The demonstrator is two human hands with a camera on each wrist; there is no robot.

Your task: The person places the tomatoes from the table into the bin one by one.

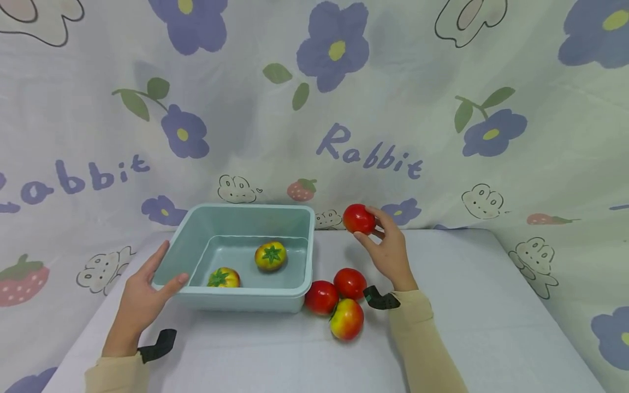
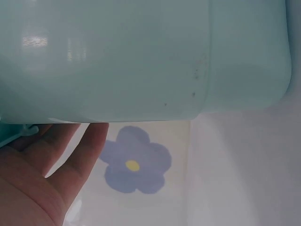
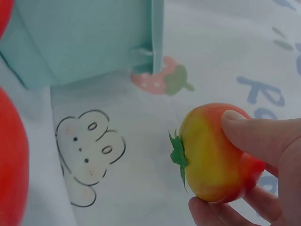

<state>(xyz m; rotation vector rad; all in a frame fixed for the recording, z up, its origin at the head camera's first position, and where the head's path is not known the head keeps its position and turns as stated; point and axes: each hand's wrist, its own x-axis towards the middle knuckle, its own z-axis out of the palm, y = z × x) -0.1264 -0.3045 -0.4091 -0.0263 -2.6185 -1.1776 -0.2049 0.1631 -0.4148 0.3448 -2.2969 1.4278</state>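
Note:
My right hand [image 1: 390, 251] holds a tomato [image 1: 358, 219] up above the table, to the right of a pale blue-green plastic basin [image 1: 308, 278]. The right wrist view shows thumb and fingers pinching this tomato [image 3: 216, 153], its yellow side and green leafy top turned away from the palm. At the basin's front left corner, my left hand [image 1: 142, 292] grips the rim, the thumb over the front edge and the fingers along the left side. Inside the basin lie two yellow-red tomatoes, one near the middle [image 1: 270, 256] and another by the front wall [image 1: 224, 277], partly hidden.
Three more tomatoes sit together on the white tabletop [image 1: 245, 349] right of the basin: two red ones [image 1: 321, 298] and a red-yellow one [image 1: 346, 320] in front. Behind the table hangs a printed cloth [image 1: 260, 136] with flowers and rabbits.

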